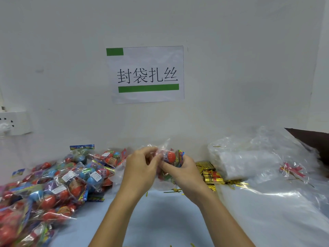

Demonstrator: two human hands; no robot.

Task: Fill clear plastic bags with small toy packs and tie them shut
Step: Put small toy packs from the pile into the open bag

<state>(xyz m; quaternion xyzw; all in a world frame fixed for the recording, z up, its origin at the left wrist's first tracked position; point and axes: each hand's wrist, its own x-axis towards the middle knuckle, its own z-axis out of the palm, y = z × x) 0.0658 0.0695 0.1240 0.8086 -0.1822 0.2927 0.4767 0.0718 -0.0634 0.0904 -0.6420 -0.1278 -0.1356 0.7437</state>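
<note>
Both of my hands meet over the middle of the table around one clear plastic bag (165, 145) that holds a toy pack with a red ball (170, 155). My left hand (140, 166) pinches the bag's crumpled top with curled fingers. My right hand (179, 169) grips the bag's body from the right and below. The lower part of the bag is hidden behind my hands. A large heap of toy packs (58, 182) with red and blue balls lies to the left.
Gold twist ties (210, 172) lie in a bundle right of my hands, with loose ones scattered on the pale blue table (160, 216). A stack of clear bags (249, 157) sits at the right. One tied bag (292, 171) lies far right. A paper sign (146, 73) hangs on the wall.
</note>
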